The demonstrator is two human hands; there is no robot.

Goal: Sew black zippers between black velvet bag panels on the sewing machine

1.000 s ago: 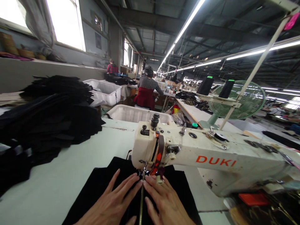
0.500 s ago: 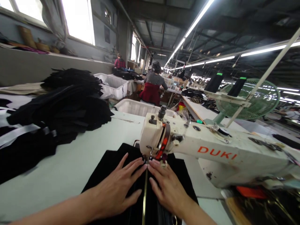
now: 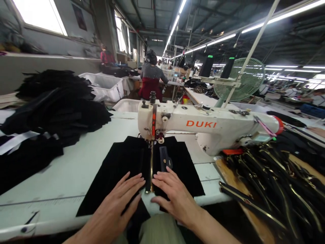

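Black fabric (image 3: 111, 166) lies on the pale sewing table, its far part under the needle area of a white sewing machine (image 3: 177, 118) marked DUKI. A gold-toothed zipper (image 3: 151, 166) runs down the fabric's middle from the presser foot toward me. My left hand (image 3: 122, 200) rests flat on the cloth left of the zipper, fingers stretched out. On the other side my right hand (image 3: 175, 193) lies with its fingers spread, fingertips beside the zipper. Just beyond those fingertips a small dark piece with a gold pull (image 3: 165, 159) is on the fabric.
A tall pile of black cloth pieces (image 3: 58, 101) stands at the left. Several black zippers with gold teeth (image 3: 274, 179) are heaped on a wooden board at the right. White bins (image 3: 101, 86), a green fan (image 3: 241, 78) and a seated person (image 3: 151, 76) are farther back.
Both hands have come back from the presser foot toward the table's near edge, still flat on the fabric. The view has shifted right and down, bringing the zipper heap into sight.
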